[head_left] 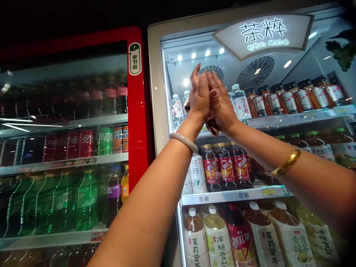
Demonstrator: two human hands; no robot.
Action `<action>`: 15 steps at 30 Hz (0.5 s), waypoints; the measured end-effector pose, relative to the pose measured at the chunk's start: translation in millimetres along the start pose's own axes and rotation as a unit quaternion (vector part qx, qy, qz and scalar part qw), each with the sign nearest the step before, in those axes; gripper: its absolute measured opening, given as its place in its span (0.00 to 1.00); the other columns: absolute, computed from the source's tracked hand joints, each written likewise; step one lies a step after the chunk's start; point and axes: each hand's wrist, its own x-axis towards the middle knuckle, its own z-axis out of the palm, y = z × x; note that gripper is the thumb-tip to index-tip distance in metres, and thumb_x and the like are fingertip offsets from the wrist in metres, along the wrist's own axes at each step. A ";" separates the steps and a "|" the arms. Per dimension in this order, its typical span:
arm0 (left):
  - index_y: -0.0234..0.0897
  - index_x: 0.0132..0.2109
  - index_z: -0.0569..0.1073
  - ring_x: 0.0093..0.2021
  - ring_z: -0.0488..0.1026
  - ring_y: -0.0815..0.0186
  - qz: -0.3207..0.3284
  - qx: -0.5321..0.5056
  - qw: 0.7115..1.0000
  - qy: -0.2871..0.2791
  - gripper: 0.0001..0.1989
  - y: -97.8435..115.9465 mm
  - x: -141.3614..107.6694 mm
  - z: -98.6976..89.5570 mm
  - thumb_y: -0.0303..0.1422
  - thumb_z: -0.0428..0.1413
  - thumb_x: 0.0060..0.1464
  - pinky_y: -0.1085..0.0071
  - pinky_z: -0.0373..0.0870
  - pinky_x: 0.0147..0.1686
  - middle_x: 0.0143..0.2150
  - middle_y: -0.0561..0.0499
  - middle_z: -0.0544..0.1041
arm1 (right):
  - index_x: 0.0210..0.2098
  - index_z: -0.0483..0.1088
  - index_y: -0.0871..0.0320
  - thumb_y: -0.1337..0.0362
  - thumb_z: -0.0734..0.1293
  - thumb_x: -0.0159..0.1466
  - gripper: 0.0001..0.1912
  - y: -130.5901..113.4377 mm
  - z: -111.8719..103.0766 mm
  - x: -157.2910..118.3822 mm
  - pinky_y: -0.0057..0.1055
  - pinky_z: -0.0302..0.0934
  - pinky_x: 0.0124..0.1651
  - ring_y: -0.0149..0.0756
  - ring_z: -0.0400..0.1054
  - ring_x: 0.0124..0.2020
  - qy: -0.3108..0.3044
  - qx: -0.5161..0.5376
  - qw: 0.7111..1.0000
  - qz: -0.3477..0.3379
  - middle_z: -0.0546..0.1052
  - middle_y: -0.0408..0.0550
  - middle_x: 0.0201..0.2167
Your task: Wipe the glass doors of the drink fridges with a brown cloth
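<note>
My left hand [200, 94] and my right hand [221, 105] are raised side by side and touching, in front of the glass of the lit drinks cooler. A dark brown cloth [213, 128] with a tan edge shows below and beside them, pressed under both palms. Most of the cloth is hidden by the hands. The fingers point up, with one left finger standing a little apart. Behind the hands are clear water bottles [240, 100] on the top shelf.
To the left stands a red-framed cooler [137, 111] with cans and green bottles [87, 200]. Inside the lit cooler, amber bottles [287, 98] line the top shelf, red-labelled tea bottles [226, 167] the middle one, and large bottles [267, 233] the lower one. A fan-shaped sign [263, 35] hangs above.
</note>
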 end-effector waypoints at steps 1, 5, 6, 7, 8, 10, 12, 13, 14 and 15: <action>0.50 0.66 0.64 0.75 0.57 0.50 -0.015 -0.019 1.000 -0.015 0.31 -6.6 2.6 -6.4 0.52 0.28 0.71 0.39 0.62 0.64 0.66 0.54 0.72 | 0.77 0.40 0.46 0.43 0.33 0.72 0.38 0.9 4.8 -0.8 0.56 0.55 0.69 0.54 0.48 0.76 0.007 -0.020 1.000 0.002 0.53 0.50 0.75; 0.48 0.69 0.62 0.75 0.55 0.48 -0.080 -0.111 0.990 -0.042 0.33 -16.6 12.6 -32.5 0.52 0.26 0.71 0.40 0.65 0.62 0.69 0.51 0.69 | 0.74 0.47 0.36 0.36 0.48 0.71 0.36 7.2 10.7 -3.8 0.65 0.52 0.68 0.57 0.51 0.73 0.004 -0.061 0.997 -0.040 0.54 0.49 0.75; 0.48 0.69 0.62 0.74 0.57 0.50 -0.087 -0.129 0.987 -0.027 0.32 -14.2 12.8 -36.6 0.52 0.27 0.71 0.42 0.64 0.64 0.68 0.49 0.70 | 0.73 0.50 0.37 0.36 0.51 0.70 0.36 7.4 9.2 -4.4 0.64 0.52 0.67 0.57 0.52 0.72 -0.002 -0.066 0.996 -0.056 0.55 0.49 0.74; 0.49 0.68 0.63 0.74 0.59 0.52 -0.092 -0.137 0.986 -0.009 0.32 -10.2 11.5 -39.0 0.53 0.29 0.71 0.45 0.64 0.67 0.68 0.48 0.71 | 0.72 0.54 0.39 0.36 0.54 0.70 0.35 7.6 6.8 -4.5 0.62 0.54 0.67 0.57 0.54 0.71 -0.008 -0.069 0.995 -0.071 0.56 0.49 0.74; 0.51 0.67 0.64 0.74 0.60 0.54 -0.096 -0.133 0.986 0.008 0.31 -4.9 8.8 -39.6 0.53 0.30 0.71 0.49 0.63 0.69 0.68 0.49 0.72 | 0.69 0.59 0.40 0.38 0.56 0.70 0.32 8.3 3.6 -3.4 0.58 0.56 0.66 0.55 0.57 0.68 -0.015 -0.072 0.994 -0.087 0.58 0.49 0.73; 0.51 0.66 0.66 0.73 0.61 0.58 -0.091 -0.106 0.990 0.031 0.30 7.6 0.0 -35.5 0.51 0.30 0.71 0.55 0.60 0.71 0.69 0.49 0.71 | 0.63 0.68 0.43 0.46 0.58 0.72 0.24 14.4 -4.9 3.2 0.52 0.61 0.61 0.50 0.63 0.62 -0.035 -0.081 0.990 -0.113 0.63 0.47 0.69; 0.49 0.66 0.67 0.76 0.56 0.60 -0.066 -0.028 0.997 0.032 0.29 19.5 -10.9 -26.0 0.49 0.31 0.72 0.56 0.53 0.74 0.72 0.51 0.66 | 0.56 0.72 0.46 0.52 0.58 0.73 0.19 29.6 -15.6 14.2 0.50 0.62 0.57 0.49 0.65 0.57 -0.044 -0.102 0.988 -0.109 0.68 0.47 0.65; 0.48 0.67 0.67 0.77 0.51 0.60 -0.051 0.033 0.998 0.023 0.28 24.2 -16.2 -20.1 0.49 0.33 0.72 0.55 0.47 0.76 0.74 0.51 0.63 | 0.55 0.73 0.48 0.53 0.57 0.73 0.18 40.2 -21.3 19.1 0.51 0.61 0.56 0.49 0.65 0.56 -0.039 -0.113 0.989 -0.093 0.70 0.49 0.63; 0.47 0.68 0.66 0.78 0.46 0.60 -0.040 0.100 0.994 0.007 0.28 27.9 -21.0 -14.1 0.49 0.36 0.71 0.54 0.40 0.77 0.76 0.52 0.60 | 0.54 0.74 0.49 0.53 0.57 0.73 0.18 51.8 -27.0 22.3 0.52 0.61 0.55 0.51 0.64 0.55 -0.026 -0.121 0.990 -0.068 0.71 0.51 0.62; 0.47 0.69 0.66 0.79 0.43 0.59 -0.036 0.165 0.985 -0.013 0.27 30.4 -25.1 -8.3 0.49 0.39 0.70 0.53 0.33 0.77 0.77 0.52 0.57 | 0.53 0.74 0.50 0.52 0.58 0.72 0.19 63.1 -32.2 22.7 0.54 0.60 0.54 0.52 0.63 0.55 -0.005 -0.125 0.991 -0.042 0.71 0.53 0.61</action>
